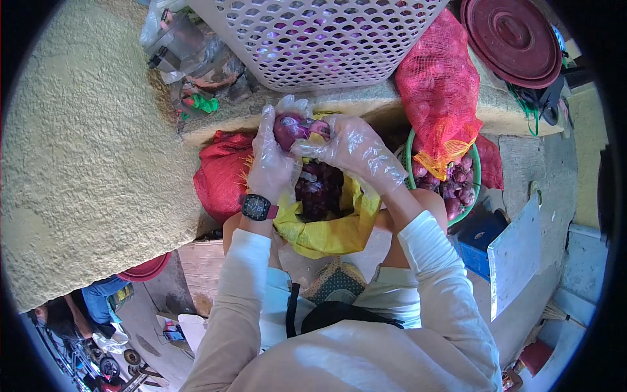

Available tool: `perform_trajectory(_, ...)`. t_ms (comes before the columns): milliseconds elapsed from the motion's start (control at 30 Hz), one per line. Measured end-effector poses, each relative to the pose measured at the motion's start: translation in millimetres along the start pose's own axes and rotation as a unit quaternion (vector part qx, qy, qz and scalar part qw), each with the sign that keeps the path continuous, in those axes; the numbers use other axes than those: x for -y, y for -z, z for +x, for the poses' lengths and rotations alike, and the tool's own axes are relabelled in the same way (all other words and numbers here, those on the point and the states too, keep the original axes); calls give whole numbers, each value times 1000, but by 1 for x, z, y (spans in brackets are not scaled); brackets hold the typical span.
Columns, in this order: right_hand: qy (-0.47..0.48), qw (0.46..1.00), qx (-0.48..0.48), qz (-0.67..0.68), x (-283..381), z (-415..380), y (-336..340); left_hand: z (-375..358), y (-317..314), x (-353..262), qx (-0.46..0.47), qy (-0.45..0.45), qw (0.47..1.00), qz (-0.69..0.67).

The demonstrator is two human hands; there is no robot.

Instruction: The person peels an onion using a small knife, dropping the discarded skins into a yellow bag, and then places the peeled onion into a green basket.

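A purple-red onion (287, 132) is held above the open mouth of a yellow woven sack (320, 236). My left hand (271, 160), in a clear plastic glove and with a black watch at the wrist, is wrapped round its left side. My right hand (361, 149), gloved the same way, is closed with thumb and fingers at the onion's right end, where a pinkish-brown piece shows at the fingertips. Dark purple skins (318, 189) fill the sack beneath both hands.
A white perforated basket (326, 65) of purple onions stands on the ledge ahead. Right of it lie a red mesh sack (439, 81) and a round maroon lid (511, 36). Onions fill a green-rimmed basket (479, 173). A red sack (221, 173) leans at left, beside the rough wall (85, 150).
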State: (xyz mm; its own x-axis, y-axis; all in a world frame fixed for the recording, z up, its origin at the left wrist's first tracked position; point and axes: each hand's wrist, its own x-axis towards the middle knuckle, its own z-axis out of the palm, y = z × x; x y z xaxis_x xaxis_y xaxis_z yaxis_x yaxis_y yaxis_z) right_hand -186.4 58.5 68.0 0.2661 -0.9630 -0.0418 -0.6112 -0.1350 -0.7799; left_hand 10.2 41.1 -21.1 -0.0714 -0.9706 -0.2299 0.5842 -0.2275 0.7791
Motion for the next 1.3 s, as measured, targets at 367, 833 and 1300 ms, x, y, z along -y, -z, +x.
perform_trajectory(367,-46,996,52,62,7,-2,3,-4,-11,0,-5,-13,999,-37)
perform_trajectory(833,-2,996,64,62,-8,-2,-15,-10,-38,-16,-62,40,988,-139)
perform_trajectory(1300,131,978,108,-124,-16,-2,3,3,-4,-25,17,128,942,-311)
